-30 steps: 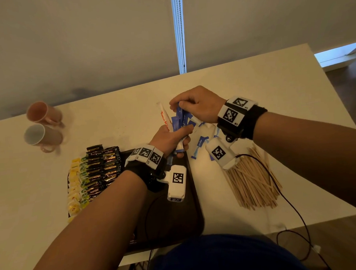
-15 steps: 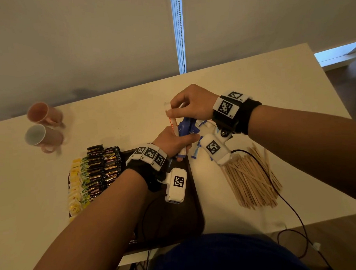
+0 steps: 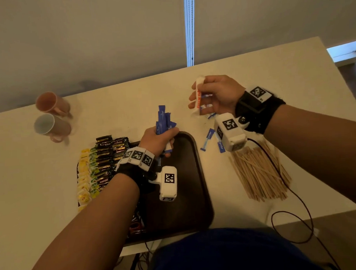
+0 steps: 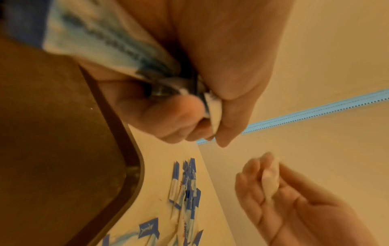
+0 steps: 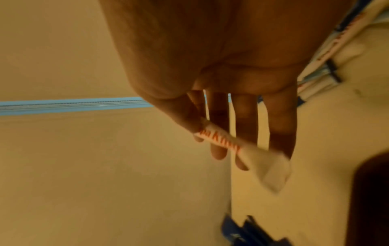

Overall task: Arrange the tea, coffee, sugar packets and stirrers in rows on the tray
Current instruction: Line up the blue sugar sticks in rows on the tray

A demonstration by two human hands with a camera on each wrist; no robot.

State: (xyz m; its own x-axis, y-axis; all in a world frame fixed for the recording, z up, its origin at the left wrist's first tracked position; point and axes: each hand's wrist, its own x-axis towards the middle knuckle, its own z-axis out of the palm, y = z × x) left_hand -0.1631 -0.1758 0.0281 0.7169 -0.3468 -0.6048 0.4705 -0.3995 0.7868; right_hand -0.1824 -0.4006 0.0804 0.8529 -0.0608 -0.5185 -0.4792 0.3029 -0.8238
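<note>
Counts on the table and tray

Two mugs (image 3: 51,118) lie on their sides – one pink inside, one pale. One dark tray (image 3: 197,174). One white sugar stick with red print (image 3: 198,97) sits in the right hand (image 3: 216,94); the left hand (image 3: 157,142) grips a bunch of blue sugar sticks (image 3: 163,121) – at least four, the exact number unclear. Three loose blue sticks (image 3: 209,137) show plainly on the table (image 3: 130,100), others hidden. Yellow tea packets (image 3: 83,177), green packets (image 3: 93,175), dark coffee packets (image 3: 108,156) and wooden stirrers (image 3: 258,174) are too many to count.
</note>
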